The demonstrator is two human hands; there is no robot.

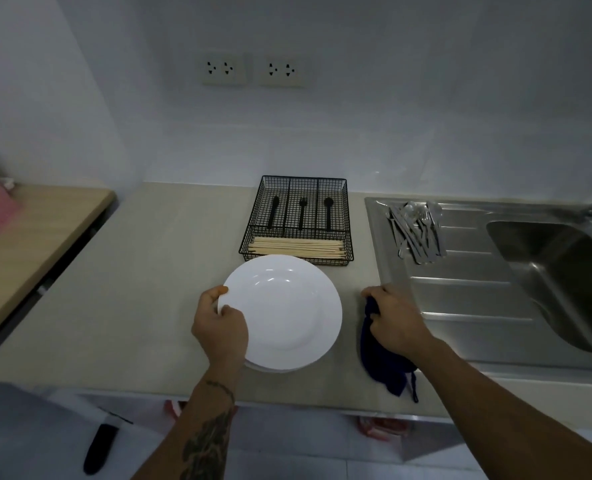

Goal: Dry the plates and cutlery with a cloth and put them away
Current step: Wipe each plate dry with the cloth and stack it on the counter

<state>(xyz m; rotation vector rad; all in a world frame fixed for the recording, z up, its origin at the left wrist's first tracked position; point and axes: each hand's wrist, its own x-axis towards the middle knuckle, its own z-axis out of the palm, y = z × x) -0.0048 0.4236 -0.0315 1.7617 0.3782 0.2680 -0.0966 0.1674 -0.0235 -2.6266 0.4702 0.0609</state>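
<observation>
Plates (287, 313): white, round, stacked face-up on counter, just in front of wire tray; top one pinched at left rim.
Cloth (382, 362): dark blue, crumpled, on counter right of plates, beside sink edge.
Cutlery (415, 233): metal, loose pile on sink drainboard, well apart from plates.

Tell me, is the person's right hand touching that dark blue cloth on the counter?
Touching. The head view shows the right hand gripping the bunched top of the dark blue cloth, its fingers curled around the fabric.
</observation>
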